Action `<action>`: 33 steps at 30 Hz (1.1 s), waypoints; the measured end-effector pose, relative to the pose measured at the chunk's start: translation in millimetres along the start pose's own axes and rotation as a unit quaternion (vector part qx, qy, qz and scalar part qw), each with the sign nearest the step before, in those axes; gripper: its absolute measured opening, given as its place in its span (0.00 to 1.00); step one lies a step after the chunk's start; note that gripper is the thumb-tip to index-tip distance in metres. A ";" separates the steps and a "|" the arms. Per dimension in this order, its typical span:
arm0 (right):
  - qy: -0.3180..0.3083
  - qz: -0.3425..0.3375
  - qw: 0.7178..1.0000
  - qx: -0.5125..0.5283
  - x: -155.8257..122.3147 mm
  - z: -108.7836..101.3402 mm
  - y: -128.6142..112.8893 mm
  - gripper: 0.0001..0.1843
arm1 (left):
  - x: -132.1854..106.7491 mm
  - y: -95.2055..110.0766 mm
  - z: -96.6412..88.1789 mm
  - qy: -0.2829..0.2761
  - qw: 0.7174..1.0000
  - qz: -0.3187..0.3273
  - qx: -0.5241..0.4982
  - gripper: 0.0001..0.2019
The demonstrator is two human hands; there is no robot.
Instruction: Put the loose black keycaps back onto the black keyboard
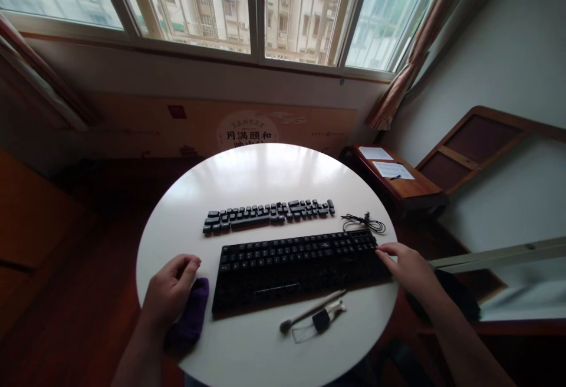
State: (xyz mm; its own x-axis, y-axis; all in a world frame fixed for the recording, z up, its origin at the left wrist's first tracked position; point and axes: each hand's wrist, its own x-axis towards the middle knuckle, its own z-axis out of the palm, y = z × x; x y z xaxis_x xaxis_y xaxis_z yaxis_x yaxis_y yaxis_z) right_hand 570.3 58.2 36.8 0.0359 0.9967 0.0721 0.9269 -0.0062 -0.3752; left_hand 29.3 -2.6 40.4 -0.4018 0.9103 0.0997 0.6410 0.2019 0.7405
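Observation:
A black keyboard (300,266) lies across the round white table (265,169). My right hand (409,269) touches its right end with the fingers curled over the edge. My left hand (170,292) rests on a purple cloth (192,313) to the left of the keyboard, fingers bent down onto it. Behind the keyboard sit rows of loose black keycaps (267,215). A coiled black cable (365,222) lies at the back right. In front of the keyboard lie a small brush (309,311) and a keycap puller (327,316).
A wooden side table (398,183) with papers stands to the right of the round table. A large window (247,9) runs along the back wall, with curtains at both sides. The floor is dark wood.

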 end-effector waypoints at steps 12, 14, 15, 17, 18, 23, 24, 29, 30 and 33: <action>0.138 -0.092 0.983 0.078 -31.2 54.7 26.3 0.33 | 60.6 31.5 -34.4 0.031 0.991 -0.050 0.123 0.18; 0.151 -0.097 0.981 0.073 -33.9 61.0 30.7 0.33 | 79.9 27.8 -30.9 0.018 0.991 -0.042 0.122 0.18; 0.159 -0.100 0.980 0.072 -35.1 63.8 32.9 0.33 | 89.2 25.3 -28.5 0.005 0.993 -0.033 0.116 0.17; 0.177 -0.103 0.976 0.071 -37.1 68.9 37.2 0.33 | 106.2 20.3 -23.6 -0.029 0.995 -0.009 0.098 0.17; 0.184 -0.108 0.975 0.070 -37.9 71.1 39.1 0.33 | 113.6 18.1 -21.4 -0.046 0.995 0.000 0.091 0.17; 0.195 -0.117 0.970 0.084 -39.0 78.3 43.2 0.32 | 139.7 13.0 -11.7 -0.119 0.990 0.017 0.073 0.17; 0.197 -0.114 0.970 0.088 -38.9 78.7 43.4 0.32 | 143.4 12.8 -9.9 -0.133 0.988 0.016 0.073 0.17; 0.202 -0.127 0.968 0.078 -38.2 78.5 46.8 0.31 | 157.3 10.1 -2.6 -0.177 0.980 0.008 0.089 0.14; 0.206 -0.131 0.966 0.080 -38.3 78.2 47.4 0.30 | 158.9 9.1 -1.9 -0.180 0.979 0.006 0.093 0.14; 0.221 -0.138 0.961 0.097 -39.6 76.9 45.5 0.28 | 161.7 6.4 -0.4 -0.182 0.978 0.006 0.106 0.14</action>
State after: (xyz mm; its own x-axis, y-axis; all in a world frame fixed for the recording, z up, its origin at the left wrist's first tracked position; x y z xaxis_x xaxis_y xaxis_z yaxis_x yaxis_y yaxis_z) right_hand 582.4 24.6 -54.1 -0.0067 0.8268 0.5624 0.8378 0.3117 -0.4482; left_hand -31.8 145.7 61.5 -0.1592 0.9734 -0.1648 0.7804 0.2264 0.5829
